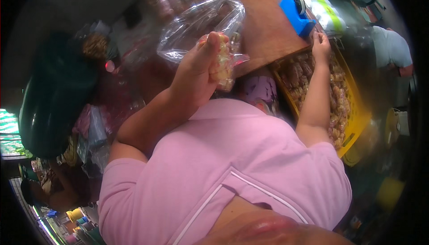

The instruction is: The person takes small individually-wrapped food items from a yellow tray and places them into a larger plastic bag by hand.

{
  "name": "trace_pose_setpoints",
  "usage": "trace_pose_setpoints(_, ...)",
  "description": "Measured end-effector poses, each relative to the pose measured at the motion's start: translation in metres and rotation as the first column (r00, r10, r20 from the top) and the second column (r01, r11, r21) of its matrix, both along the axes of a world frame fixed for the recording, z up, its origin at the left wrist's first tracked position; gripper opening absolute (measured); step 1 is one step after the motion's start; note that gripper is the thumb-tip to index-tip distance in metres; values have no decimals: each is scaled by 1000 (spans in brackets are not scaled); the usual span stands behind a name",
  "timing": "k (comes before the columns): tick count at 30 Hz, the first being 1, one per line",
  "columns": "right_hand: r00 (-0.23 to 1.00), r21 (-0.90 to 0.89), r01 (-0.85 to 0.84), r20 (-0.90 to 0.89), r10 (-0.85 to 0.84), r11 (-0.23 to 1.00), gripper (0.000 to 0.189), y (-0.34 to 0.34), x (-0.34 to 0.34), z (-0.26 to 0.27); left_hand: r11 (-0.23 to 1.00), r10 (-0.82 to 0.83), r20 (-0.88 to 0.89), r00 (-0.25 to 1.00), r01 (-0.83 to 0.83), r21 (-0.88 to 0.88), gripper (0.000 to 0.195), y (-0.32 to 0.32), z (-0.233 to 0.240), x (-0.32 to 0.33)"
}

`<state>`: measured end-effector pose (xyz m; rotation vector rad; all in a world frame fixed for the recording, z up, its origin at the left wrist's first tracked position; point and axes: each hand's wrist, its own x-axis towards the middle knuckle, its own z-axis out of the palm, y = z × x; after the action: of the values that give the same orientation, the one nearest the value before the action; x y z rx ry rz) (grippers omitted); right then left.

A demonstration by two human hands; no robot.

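Observation:
My left hand (197, 65) grips a clear plastic packet of small pale, ring-shaped snack pieces (221, 64), held upright in front of my chest. Behind it, a large clear plastic bag (201, 20) of similar packets rests on the brown tabletop (261, 20). On the right, my right hand (321, 45) is pinched at the front end of a blue tape dispenser (298, 17). Its fingertips appear to hold the end of the clear tape (315, 30), which is thin and hard to see. A roll of tape (299, 4) sits in the dispenser.
Beneath my right forearm is a yellow plastic crate (355, 117) full of packets. A white pack with a green band (325, 14) lies beside the dispenser. A dark green drum (53, 101) stands at left; another person in white (392, 47) is at far right.

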<state>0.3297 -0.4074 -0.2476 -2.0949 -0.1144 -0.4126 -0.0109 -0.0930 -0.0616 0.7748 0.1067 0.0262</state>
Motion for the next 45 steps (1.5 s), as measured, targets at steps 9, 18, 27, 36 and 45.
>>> trace_pose_setpoints(9, 272, 105, -962, 278, 921, 252, 37, 100, -211, 215, 959, 64, 59, 996, -77, 272, 44, -17, -4, 6)
trace_pose_setpoints(18, 235, 158, -966, 225, 946, 203, 27, 134, -224, 174, 970, -155, 121, 980, 128, 208, 55, -18, -7, -12)
trace_pose_setpoints(27, 331, 503, -847, 246, 911, 172, 36, 113, -224, 149, 979, -95, 157, 983, 63, 194, 59, -14, -11, -14)
trace_pose_setpoints(36, 188, 198, -970, 251, 949, 140, 45, 98, -239, 197, 946, 48, 6, 999, -47, 322, 45, -32, -7, -6)
trace_pose_setpoints(45, 339, 25, -941, 133, 931, 339, 37, 118, -233, 175, 937, -178, 33, 983, 160, 310, 51, -27, -15, -11)
